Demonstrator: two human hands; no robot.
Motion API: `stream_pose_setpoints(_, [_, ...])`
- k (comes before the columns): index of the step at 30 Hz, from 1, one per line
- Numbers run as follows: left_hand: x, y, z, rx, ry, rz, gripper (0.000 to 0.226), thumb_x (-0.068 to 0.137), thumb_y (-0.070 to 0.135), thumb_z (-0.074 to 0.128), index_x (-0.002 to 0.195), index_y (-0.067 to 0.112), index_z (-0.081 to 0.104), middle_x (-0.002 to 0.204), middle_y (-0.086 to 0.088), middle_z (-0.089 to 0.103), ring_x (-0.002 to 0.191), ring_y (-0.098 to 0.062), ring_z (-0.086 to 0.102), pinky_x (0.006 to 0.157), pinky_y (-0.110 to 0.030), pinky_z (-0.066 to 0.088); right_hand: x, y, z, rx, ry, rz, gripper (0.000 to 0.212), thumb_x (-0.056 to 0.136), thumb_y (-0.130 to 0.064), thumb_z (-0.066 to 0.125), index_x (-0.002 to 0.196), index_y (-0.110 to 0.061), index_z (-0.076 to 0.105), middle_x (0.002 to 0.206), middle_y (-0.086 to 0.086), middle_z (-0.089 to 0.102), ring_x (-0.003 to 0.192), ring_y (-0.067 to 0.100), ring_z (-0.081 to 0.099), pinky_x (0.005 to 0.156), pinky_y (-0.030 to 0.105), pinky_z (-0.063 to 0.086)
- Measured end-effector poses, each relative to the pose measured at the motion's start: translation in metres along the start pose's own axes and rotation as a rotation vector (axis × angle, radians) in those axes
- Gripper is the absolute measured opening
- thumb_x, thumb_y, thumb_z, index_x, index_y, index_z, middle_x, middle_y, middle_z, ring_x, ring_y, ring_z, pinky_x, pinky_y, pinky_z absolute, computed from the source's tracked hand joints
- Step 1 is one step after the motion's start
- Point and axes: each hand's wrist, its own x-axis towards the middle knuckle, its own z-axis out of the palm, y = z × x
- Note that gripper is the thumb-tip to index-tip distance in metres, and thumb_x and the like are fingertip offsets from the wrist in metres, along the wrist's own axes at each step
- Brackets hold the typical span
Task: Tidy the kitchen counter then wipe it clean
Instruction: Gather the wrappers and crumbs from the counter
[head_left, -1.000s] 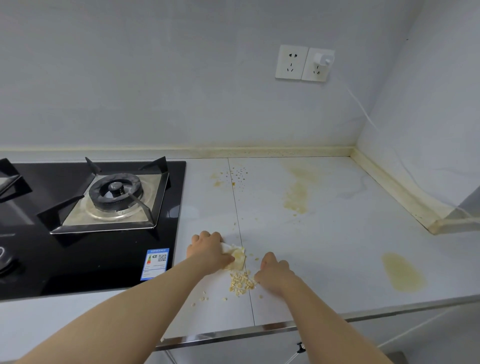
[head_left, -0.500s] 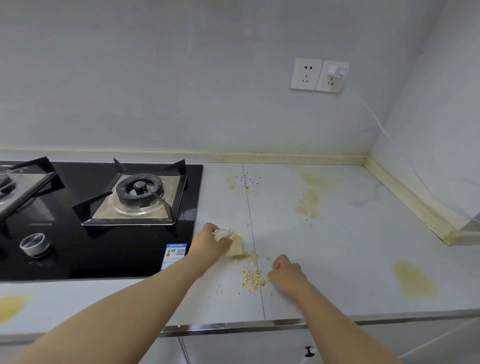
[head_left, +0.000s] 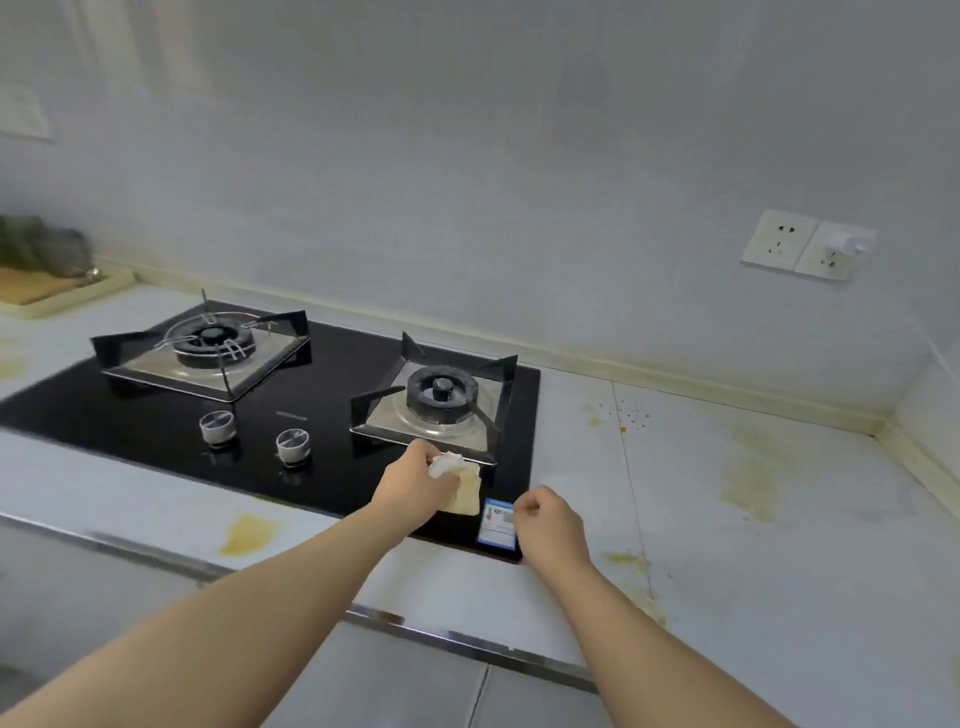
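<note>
Cloth (head_left: 464, 493) | up off counter (head_left: 810, 561), over hob (head_left: 130, 415) | L hand (head_left: 415, 488) grips | R hand (head_left: 548, 525) fisted

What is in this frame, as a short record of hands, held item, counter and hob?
left hand: grips a crumpled, yellow-stained wipe over the hob
right hand: fingers curled, contents not visible
counter: yellow stains on both sides of the hob
hob: black glass, two burners, two knobs
</note>
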Motion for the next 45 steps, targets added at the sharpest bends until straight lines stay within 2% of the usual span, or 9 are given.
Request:
stream_pose_setpoints(5, [-0.014, -0.074, -0.119, -0.070, 0.192, -0.065, 0.023, 0.088, 0.022, 0.059, 0.106, 0.021, 0.044, 0.102, -0.005, 0.056, 0.087, -0.019, 0.055, 0.078, -0.034, 0.052, -0.019, -0.090, 0.096, -0.035, -0.171, -0.116, 0.020, 0.093, -0.011, 0.044, 0.103, -0.011, 0.061, 0.098, 0.001, 0.059, 0.085, 0.014, 0.049, 0.071, 0.022, 0.036])
stream_pose_setpoints(9, [-0.032, -0.131, -0.204, -0.110, 0.326, -0.151, 0.025, 0.088, 0.024, 0.059, 0.108, 0.019, 0.044, 0.102, -0.006, 0.056, 0.092, -0.025, 0.059, 0.083, -0.038, 0.054, -0.049, -0.159, 0.174, -0.042, -0.287, -0.182, 0.019, 0.091, -0.010, 0.040, 0.092, -0.014, 0.058, 0.091, -0.001, 0.056, 0.080, 0.016, 0.048, 0.057, 0.024, 0.037])
stream_pose_setpoints(13, [-0.057, -0.191, -0.292, -0.197, 0.454, -0.205, 0.024, 0.088, 0.021, 0.057, 0.108, 0.017, 0.045, 0.106, -0.009, 0.055, 0.083, -0.022, 0.056, 0.070, -0.032, 0.051, -0.084, -0.226, 0.261, -0.012, -0.389, -0.251, 0.015, 0.090, -0.014, 0.040, 0.085, -0.015, 0.054, 0.089, 0.001, 0.057, 0.079, 0.019, 0.049, 0.060, 0.025, 0.038])
stream_pose_setpoints(19, [-0.091, -0.253, -0.398, -0.209, 0.611, -0.273, 0.022, 0.087, 0.022, 0.057, 0.106, 0.016, 0.046, 0.102, -0.007, 0.056, 0.075, -0.021, 0.055, 0.071, -0.033, 0.052, -0.126, -0.306, 0.351, -0.025, -0.524, -0.365, 0.015, 0.091, -0.012, 0.040, 0.084, -0.013, 0.053, 0.086, 0.000, 0.056, 0.075, 0.017, 0.048, 0.059, 0.023, 0.038])
stream_pose_setpoints(23, [-0.102, -0.284, -0.456, -0.278, 0.720, -0.300, 0.019, 0.087, 0.020, 0.056, 0.103, 0.018, 0.047, 0.101, -0.007, 0.055, 0.081, -0.023, 0.055, 0.078, -0.037, 0.053, -0.140, -0.356, 0.397, -0.022, -0.599, -0.402, 0.019, 0.090, -0.010, 0.036, 0.090, -0.013, 0.055, 0.080, -0.003, 0.053, 0.065, 0.013, 0.045, 0.059, 0.023, 0.038])
stream_pose_setpoints(26, [-0.105, -0.303, -0.489, -0.310, 0.770, -0.324, 0.017, 0.087, 0.020, 0.056, 0.101, 0.019, 0.047, 0.098, -0.004, 0.054, 0.083, -0.022, 0.056, 0.080, -0.038, 0.053, -0.147, -0.387, 0.423, -0.017, -0.638, -0.423, 0.021, 0.089, -0.009, 0.034, 0.092, -0.013, 0.055, 0.075, -0.004, 0.051, 0.056, 0.010, 0.043, 0.048, 0.020, 0.035])
stream_pose_setpoints(32, [-0.088, -0.337, -0.551, -0.353, 0.858, -0.365, 0.022, 0.086, 0.019, 0.056, 0.106, 0.016, 0.047, 0.103, -0.005, 0.054, 0.078, -0.019, 0.055, 0.074, -0.033, 0.052, -0.137, -0.436, 0.490, -0.042, -0.686, -0.450, 0.019, 0.089, -0.011, 0.038, 0.091, -0.014, 0.056, 0.082, -0.003, 0.054, 0.072, 0.017, 0.048, 0.065, 0.026, 0.040])
stream_pose_setpoints(38, [-0.028, -0.374, -0.633, -0.358, 0.918, -0.362, 0.019, 0.086, 0.016, 0.056, 0.104, 0.014, 0.049, 0.098, -0.006, 0.055, 0.069, -0.015, 0.051, 0.060, -0.026, 0.047, -0.091, -0.502, 0.573, -0.007, -0.705, -0.456, 0.018, 0.090, -0.010, 0.039, 0.091, -0.013, 0.057, 0.087, 0.001, 0.055, 0.070, 0.016, 0.047, 0.054, 0.022, 0.036])
stream_pose_setpoints(45, [0.049, -0.409, -0.713, -0.295, 0.894, -0.418, 0.021, 0.082, 0.021, 0.063, 0.099, 0.019, 0.051, 0.099, -0.007, 0.062, 0.077, -0.020, 0.058, 0.069, -0.031, 0.049, -0.029, -0.581, 0.657, -0.040, -0.706, -0.450, 0.016, 0.092, -0.010, 0.039, 0.086, -0.013, 0.054, 0.084, 0.000, 0.054, 0.072, 0.016, 0.047, 0.052, 0.021, 0.034])
